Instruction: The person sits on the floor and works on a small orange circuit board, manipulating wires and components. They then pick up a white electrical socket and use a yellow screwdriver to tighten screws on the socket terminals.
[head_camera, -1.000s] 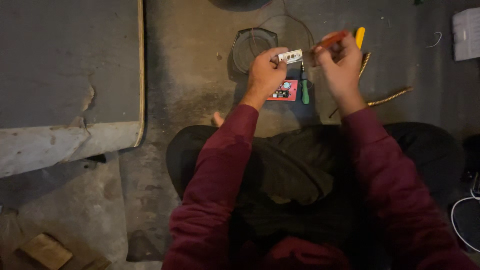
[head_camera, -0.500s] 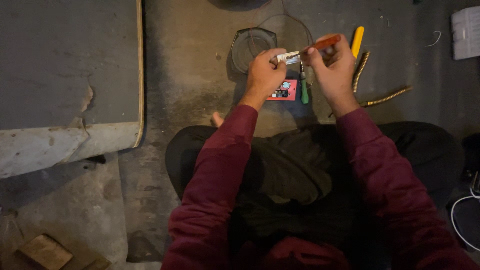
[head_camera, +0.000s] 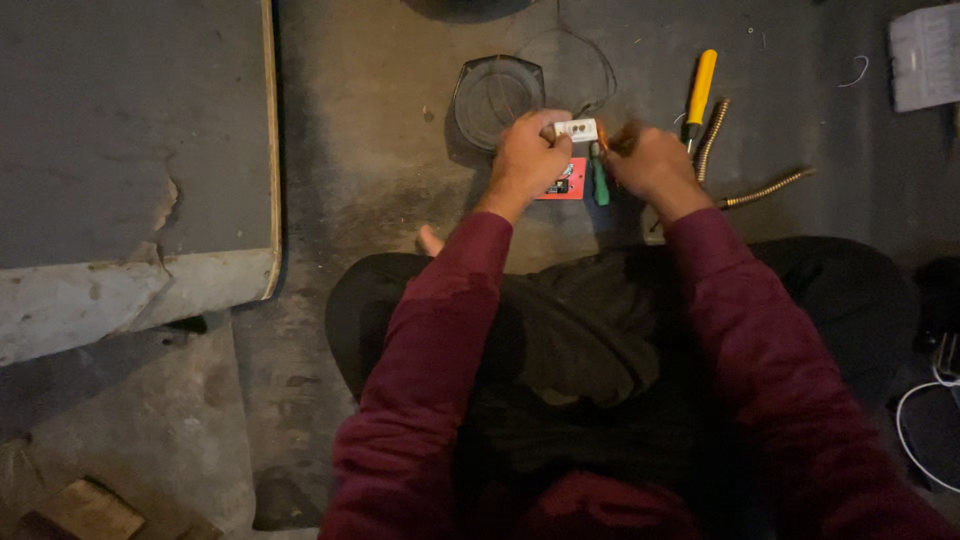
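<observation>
White socket (head_camera: 576, 129) pinched between both hands, floor open leftward.

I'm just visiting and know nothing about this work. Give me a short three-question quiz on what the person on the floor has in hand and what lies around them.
1. True or false: the left hand holds a small white block.
2. Which lies on the floor beyond the right hand?
A. a yellow-handled tool
B. a blue bucket
C. a glass bottle
3. Fill in: the flat card on the floor under the hands is ____ in colour.

Key
1. True; its grip pinches the block at one end.
2. A; it lies beside a ribbed metal hose.
3. Red.
</observation>
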